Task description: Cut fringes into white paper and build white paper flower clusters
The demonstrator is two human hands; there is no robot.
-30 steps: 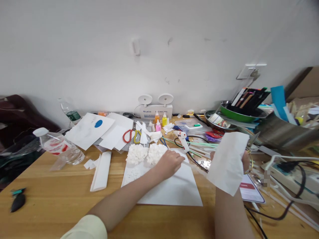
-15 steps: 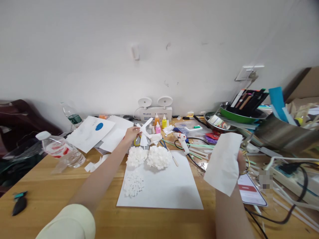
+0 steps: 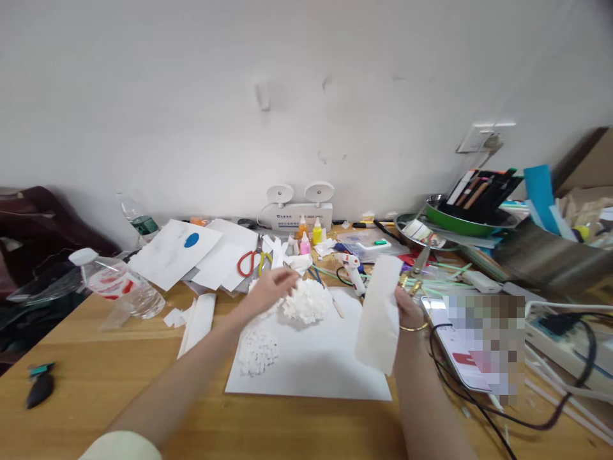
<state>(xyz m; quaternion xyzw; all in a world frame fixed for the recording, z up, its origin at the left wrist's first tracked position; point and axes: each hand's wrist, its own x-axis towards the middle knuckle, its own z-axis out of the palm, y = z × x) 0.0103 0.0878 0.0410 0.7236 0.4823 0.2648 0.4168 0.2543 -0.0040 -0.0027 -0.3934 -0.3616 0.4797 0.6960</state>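
My left hand [image 3: 272,291] is over the piles of white paper scraps [image 3: 306,301], its fingers stretched out to the right and slightly smeared, with nothing visible in them. On the right, my right hand [image 3: 408,309] grips a folded white paper [image 3: 379,313] together with gold-handled scissors [image 3: 417,268]; the scissors' blades point up and away. Beneath the scraps lies a white sheet [image 3: 325,367]. Tiny cut bits [image 3: 258,352] form a flatter, looser heap at its left side. The left arm partly hides one scrap pile.
Behind the sheet are red-handled scissors [image 3: 248,263], small paint bottles [image 3: 305,243] and a glue gun [image 3: 352,271]. A water bottle [image 3: 119,284] leans at left near a folded paper strip [image 3: 197,322]. A phone [image 3: 457,348] and black cable [image 3: 507,418] lie at right.
My left hand has come back from the paper strips and scissors at the rear to above the scraps. My right hand has moved left with the paper and scissors.
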